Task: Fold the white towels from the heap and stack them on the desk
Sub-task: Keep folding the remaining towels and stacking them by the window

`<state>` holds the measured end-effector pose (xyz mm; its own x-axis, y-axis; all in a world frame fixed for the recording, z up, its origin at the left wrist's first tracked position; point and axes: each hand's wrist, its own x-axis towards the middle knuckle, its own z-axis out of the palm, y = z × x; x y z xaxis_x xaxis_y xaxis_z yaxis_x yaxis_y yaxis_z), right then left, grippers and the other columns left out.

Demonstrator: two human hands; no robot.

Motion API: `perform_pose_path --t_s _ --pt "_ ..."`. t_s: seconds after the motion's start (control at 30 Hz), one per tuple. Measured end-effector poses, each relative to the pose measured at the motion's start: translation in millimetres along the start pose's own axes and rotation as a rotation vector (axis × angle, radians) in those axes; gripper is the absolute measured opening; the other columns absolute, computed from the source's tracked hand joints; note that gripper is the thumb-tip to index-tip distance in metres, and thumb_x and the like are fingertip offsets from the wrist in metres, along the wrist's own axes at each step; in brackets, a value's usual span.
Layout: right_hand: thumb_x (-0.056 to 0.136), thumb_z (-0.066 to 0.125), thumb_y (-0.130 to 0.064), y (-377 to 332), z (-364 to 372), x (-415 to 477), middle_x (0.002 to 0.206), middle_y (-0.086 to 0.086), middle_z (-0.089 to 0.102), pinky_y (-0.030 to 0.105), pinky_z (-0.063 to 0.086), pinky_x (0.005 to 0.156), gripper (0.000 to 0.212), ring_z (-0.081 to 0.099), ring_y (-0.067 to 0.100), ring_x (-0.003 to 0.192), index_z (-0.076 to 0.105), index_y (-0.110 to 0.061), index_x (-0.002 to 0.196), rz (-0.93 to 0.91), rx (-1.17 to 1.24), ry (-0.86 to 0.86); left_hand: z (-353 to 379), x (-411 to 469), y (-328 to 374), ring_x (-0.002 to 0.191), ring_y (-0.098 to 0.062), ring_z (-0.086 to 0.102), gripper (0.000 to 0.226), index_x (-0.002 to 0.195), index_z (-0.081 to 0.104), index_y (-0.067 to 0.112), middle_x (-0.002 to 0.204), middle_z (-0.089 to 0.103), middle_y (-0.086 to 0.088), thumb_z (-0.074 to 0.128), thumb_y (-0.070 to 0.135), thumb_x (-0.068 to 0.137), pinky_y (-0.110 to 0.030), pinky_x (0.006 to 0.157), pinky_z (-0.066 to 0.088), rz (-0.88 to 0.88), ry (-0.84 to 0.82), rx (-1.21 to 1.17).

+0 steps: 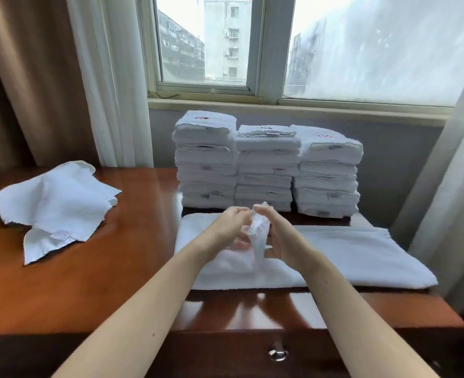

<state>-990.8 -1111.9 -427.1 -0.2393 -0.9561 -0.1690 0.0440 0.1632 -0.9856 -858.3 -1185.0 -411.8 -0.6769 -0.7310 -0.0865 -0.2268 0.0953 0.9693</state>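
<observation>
Towels all over, lol. One small towel (256,236) is bunched up between both hands. The left hand (232,227) and right hand (278,236) each grip it, I think, but it's blurry. It's just above one big towel (361,255) spread flat on the near right of the counter (116,268). Three folded piles stand touching at the far edge: left stack (206,165), middle stack (266,170), right stack (327,175). One loose heap (53,203) lies on the left.

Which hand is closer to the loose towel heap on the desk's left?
Left. The left hand is right of the heap across bare desk; the right hand is even farther right. Both grip one small towel between them.
</observation>
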Motion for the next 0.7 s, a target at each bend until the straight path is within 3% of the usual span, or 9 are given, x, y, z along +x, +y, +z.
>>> perform_pose_path --t_s 0.07,0.13,0.2,0.27,0.33,0.43,0.57,0.63,0.7 --pt "0.066 0.07 -0.058 6.7 -4.3 0.2 0.127 -0.001 0.065 0.04 0.049 0.098 0.069 0.062 0.021 0.118 0.061 -0.026 0.126 0.051 -0.109 0.132 2.7 1.1 -6.8 0.081 -0.014 0.072 0.034 0.119 0.056 0.019 0.114 0.064 -0.001 0.037 0.042 0.104 -0.026 0.067 0.057 -0.063 -0.031 -0.098" --pt "0.075 0.073 -0.036 12.0 -9.2 2.3 0.146 0.003 0.045 0.032 0.043 0.093 0.084 0.049 0.024 0.13 0.036 -0.02 0.149 0.055 -0.246 0.245 3.4 0.0 -14.0 0.086 -0.018 0.071 0.031 0.124 0.052 0.017 0.119 0.063 -0.004 0.039 0.037 0.104 -0.03 0.074 0.059 -0.057 0.006 -0.127" --pt "0.081 0.065 -0.009 14.3 -14.7 2.5 0.15 0.007 0.04 0.027 0.044 0.085 0.087 0.047 0.025 0.13 0.022 -0.021 0.155 0.02 -0.319 0.303 0.7 1.6 -22.4 0.094 -0.014 0.068 0.027 0.127 0.055 0.018 0.121 0.064 0.001 0.044 0.025 0.102 -0.033 0.085 0.057 0.054 0.12 0.016" --pt "0.079 0.061 -0.001 16.0 -18.2 3.4 0.15 0.009 0.041 0.032 0.047 0.092 0.089 0.047 0.026 0.131 0.019 -0.021 0.156 -0.006 -0.38 0.337 -4.9 2.2 -30.7 0.11 -0.009 0.061 0.03 0.123 0.06 0.026 0.124 0.063 0.009 0.044 0.017 0.099 -0.032 0.096 0.05 0.188 0.259 0.329" --pt "0.079 0.06 -0.003 17.7 -17.8 2.8 0.149 0.008 0.043 0.036 0.046 0.102 0.089 0.049 0.024 0.13 0.02 -0.023 0.156 -0.024 -0.475 0.349 -9.9 1.2 -39.2 0.121 -0.012 0.054 0.034 0.121 0.063 0.028 0.126 0.062 0.013 0.042 0.017 0.097 -0.033 0.101 0.043 0.256 0.351 0.697" --pt "0.08 0.058 -0.008 21.1 -16.4 0.1 0.146 0.006 0.043 0.033 0.049 0.095 0.083 0.055 0.021 0.119 0.024 -0.026 0.154 -0.046 -0.565 0.349 -7.8 2.4 -54.4 0.142 -0.021 0.035 0.037 0.133 0.055 0.028 0.141 0.053 0.004 0.036 0.027 0.101 -0.043 0.118 0.018 0.217 0.256 1.083" --pt "0.085 0.052 -0.01 24.2 -9.4 -5.2 0.149 0.003 0.03 0.035 0.048 0.089 0.075 0.046 0.023 0.124 0.025 -0.024 0.153 -0.108 -1.035 0.418 -5.9 7.3 -65.3 0.152 -0.019 0.002 0.054 0.155 0.02 0.037 0.165 0.012 0.001 0.017 0.049 0.102 -0.06 0.116 -0.014 0.061 0.138 1.212" --pt "0.09 0.049 -0.011 27.7 -3.7 -4.8 0.158 0.0 0.023 0.037 0.041 0.102 0.066 0.032 0.022 0.14 0.031 -0.022 0.152 -0.278 -1.192 0.444 -6.6 10.1 -67.0 0.152 -0.02 -0.002 0.057 0.155 0.014 0.04 0.165 0.007 0.0 0.015 0.055 0.1 -0.063 0.113 -0.015 0.038 0.136 1.245" --pt "0.099 0.043 -0.02 32.0 -1.1 -2.5 0.163 -0.001 0.019 0.038 0.021 0.117 0.055 0.015 0.017 0.15 0.032 -0.02 0.152 -0.316 -1.248 0.292 -7.8 12.1 -68.9 0.152 -0.02 -0.003 0.058 0.155 0.01 0.043 0.166 0.004 0.0 0.014 0.058 0.099 -0.064 0.113 -0.014 0.019 0.138 1.257"
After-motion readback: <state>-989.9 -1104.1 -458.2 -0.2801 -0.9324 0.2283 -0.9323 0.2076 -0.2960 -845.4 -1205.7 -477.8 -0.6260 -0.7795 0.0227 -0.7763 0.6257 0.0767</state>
